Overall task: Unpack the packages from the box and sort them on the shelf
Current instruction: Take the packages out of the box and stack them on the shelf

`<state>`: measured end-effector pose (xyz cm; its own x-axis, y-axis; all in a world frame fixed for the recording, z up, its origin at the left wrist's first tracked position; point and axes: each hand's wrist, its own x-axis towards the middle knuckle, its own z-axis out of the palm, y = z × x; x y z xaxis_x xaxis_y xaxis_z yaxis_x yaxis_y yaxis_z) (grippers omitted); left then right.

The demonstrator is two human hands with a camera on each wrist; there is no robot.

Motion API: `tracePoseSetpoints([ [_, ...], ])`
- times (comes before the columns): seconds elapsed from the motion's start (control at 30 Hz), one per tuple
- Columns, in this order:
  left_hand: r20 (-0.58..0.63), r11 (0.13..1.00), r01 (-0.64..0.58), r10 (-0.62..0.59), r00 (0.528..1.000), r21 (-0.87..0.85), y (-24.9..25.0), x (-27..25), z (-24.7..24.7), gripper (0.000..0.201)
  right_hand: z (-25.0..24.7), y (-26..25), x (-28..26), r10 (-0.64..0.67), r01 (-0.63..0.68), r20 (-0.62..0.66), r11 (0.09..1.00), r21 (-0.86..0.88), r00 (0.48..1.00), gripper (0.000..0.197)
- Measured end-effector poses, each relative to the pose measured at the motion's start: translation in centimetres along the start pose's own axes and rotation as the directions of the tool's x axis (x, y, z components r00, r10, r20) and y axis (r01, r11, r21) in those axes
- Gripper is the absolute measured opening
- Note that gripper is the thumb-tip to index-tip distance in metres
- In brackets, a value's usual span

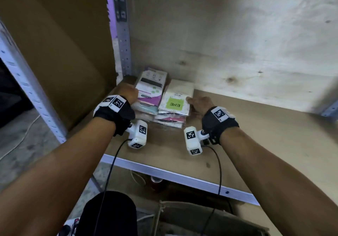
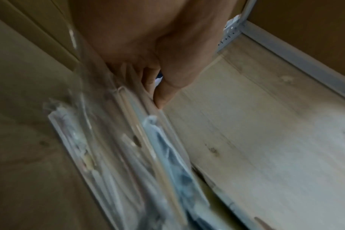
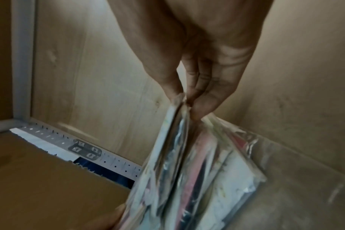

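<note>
The right hand (image 1: 200, 104) is closed in a pinch on the top packages of the right-hand stack (image 1: 174, 107): in the right wrist view the thumb and fingertips (image 3: 203, 99) are seen clamped on the packet edges. The left hand (image 1: 128, 94) is laid against the outer side of the left-hand stack (image 1: 150, 91); in the left wrist view its thumb is pressed on the stack's edge and the fingers are tucked against the wrappers, so a light hold is judged likely. Both stacks of flat, plastic-wrapped packages are set side by side, touching, at the back left corner of the wooden shelf board (image 1: 256, 126), beside the perforated metal upright (image 1: 124, 44). The box is not clearly made out. The step in hand is judged to be squaring the piles. Next, an even inward squeeze is called for, since slippery wrappers may slide.
</note>
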<state>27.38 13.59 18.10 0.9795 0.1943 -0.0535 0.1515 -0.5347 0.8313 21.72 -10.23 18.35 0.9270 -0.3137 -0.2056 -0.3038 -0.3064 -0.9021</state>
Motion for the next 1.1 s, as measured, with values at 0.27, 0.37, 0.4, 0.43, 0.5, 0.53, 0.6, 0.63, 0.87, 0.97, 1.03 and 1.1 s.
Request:
tracePoseSetpoints([
  [0.27,0.043,0.960,-0.013,0.001,0.999,0.281,-0.9,1.3,-0.6,0.042,0.4,-0.5,-1.0,0.043,-0.044,0.013,0.993,0.106,0.999,0.022],
  [0.37,0.031,0.963,-0.026,0.019,0.999,0.267,-1.3,0.7,-1.2,0.057,-0.2,-0.3,-2.4,0.003,-0.004,0.010,0.996,0.090,1.000,0.021],
  [0.4,0.002,0.971,-0.038,0.038,0.999,0.238,-1.3,0.1,-1.4,0.058,-0.6,-0.2,-3.0,-0.011,0.011,0.007,0.996,0.084,1.000,0.019],
  [0.43,-0.026,0.976,-0.060,0.067,0.997,0.208,-1.0,-0.6,-1.7,0.057,-1.1,-0.2,-3.8,-0.022,0.021,0.005,0.996,0.082,1.000,0.017],
  [0.5,-0.065,0.986,-0.108,0.117,0.991,0.128,-0.4,-2.5,-2.2,0.048,-1.9,-0.2,-5.5,-0.029,0.028,0.016,0.997,0.077,0.999,0.012],
  [0.53,-0.066,0.986,-0.137,0.144,0.987,0.096,0.0,-3.8,-2.5,0.041,-2.3,-0.2,-6.8,-0.034,0.032,0.024,0.997,0.076,0.999,0.012],
  [0.6,-0.039,0.980,-0.189,0.191,0.981,0.058,0.7,-6.6,-2.8,0.034,-3.3,-0.3,-9.3,-0.053,0.050,0.050,0.996,0.072,0.997,0.017],
  [0.63,-0.032,0.978,-0.207,0.208,0.978,0.029,1.1,-8.1,-2.8,0.032,-3.8,-0.3,-10.6,-0.066,0.061,0.064,0.996,0.072,0.996,0.019],
  [0.87,-0.017,0.926,-0.354,0.355,0.935,-0.133,2.5,-20.3,-2.4,0.038,-8.6,0.9,-21.4,-0.142,0.132,0.100,0.986,0.101,0.985,0.016],
  [0.97,0.060,0.901,-0.376,0.396,0.916,-0.218,2.2,-25.0,-2.2,0.034,-10.5,1.8,-25.3,-0.161,0.150,0.117,0.984,0.101,0.980,0.021],
  [1.03,0.117,0.890,-0.385,0.422,0.899,-0.245,1.7,-27.8,-1.8,0.029,-11.3,3.0,-27.8,-0.160,0.148,0.137,0.984,0.099,0.977,0.023],
  [1.1,0.171,0.888,-0.393,0.437,0.883,-0.238,1.2,-29.9,-1.0,0.024,-11.9,4.3,-29.5,-0.148,0.139,0.139,0.988,0.073,0.979,0.018],
])
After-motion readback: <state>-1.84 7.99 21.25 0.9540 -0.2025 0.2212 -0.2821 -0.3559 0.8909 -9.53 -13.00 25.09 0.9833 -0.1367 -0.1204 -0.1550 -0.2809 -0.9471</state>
